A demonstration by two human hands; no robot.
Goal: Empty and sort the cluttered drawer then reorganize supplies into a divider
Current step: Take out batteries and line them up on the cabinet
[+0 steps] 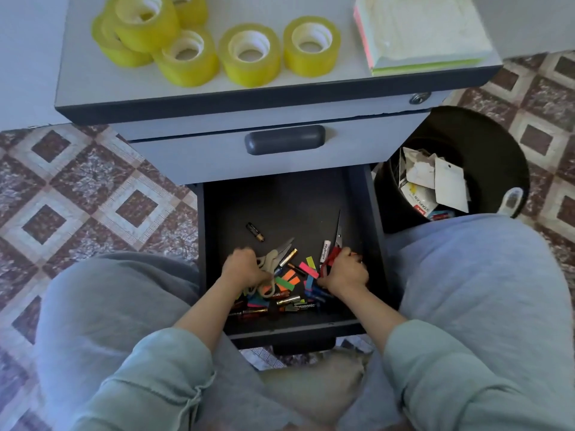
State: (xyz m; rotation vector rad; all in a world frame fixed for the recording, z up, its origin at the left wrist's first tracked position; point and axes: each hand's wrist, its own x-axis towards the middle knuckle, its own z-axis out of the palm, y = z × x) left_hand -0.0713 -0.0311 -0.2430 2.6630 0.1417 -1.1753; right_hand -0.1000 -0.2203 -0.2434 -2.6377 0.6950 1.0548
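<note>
The dark lower drawer [375,213] of a grey cabinet stands pulled out between my knees. Its front half holds a heap of batteries [287,301], coloured sticky flags [287,279] and pens. One battery [255,232] lies apart further back. My left hand [244,267] grips the handles of beige scissors [277,253] at the left of the heap. My right hand [345,272] grips the handles of red scissors [337,241], whose blades point toward the back along the right wall. A white marker [325,251] lies beside them.
On the cabinet top [311,85] sit several yellow tape rolls [249,54] and a stack of sticky-note pads [420,32]. The upper drawer [284,140] is closed. A black bin [451,175] with paper scraps stands right of the drawer. Patterned floor lies around.
</note>
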